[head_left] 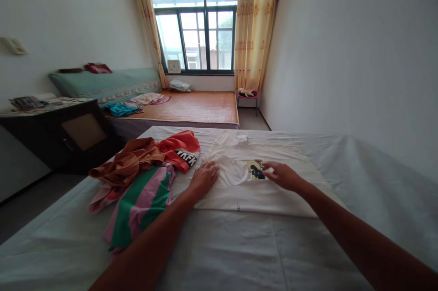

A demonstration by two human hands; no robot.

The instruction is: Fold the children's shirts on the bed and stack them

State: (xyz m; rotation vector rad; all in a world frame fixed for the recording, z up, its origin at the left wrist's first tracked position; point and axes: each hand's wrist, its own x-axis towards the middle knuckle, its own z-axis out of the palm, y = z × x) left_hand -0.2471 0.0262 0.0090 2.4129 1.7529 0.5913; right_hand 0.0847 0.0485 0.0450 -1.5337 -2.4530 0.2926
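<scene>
Smoothing is underway: my left hand [204,176] and right hand [281,175] are pressing spread, flat, on the white shirt [239,190]; folding probably follows.

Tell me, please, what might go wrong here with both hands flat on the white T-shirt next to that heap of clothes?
The left hand presses the white T-shirt at its left edge, close to the striped garment; a sweep could drag that garment onto the shirt. The right hand rests beside the printed patch; pushing there may wrinkle the flattened cloth. The white bed sheet underneath could also bunch up.
</scene>
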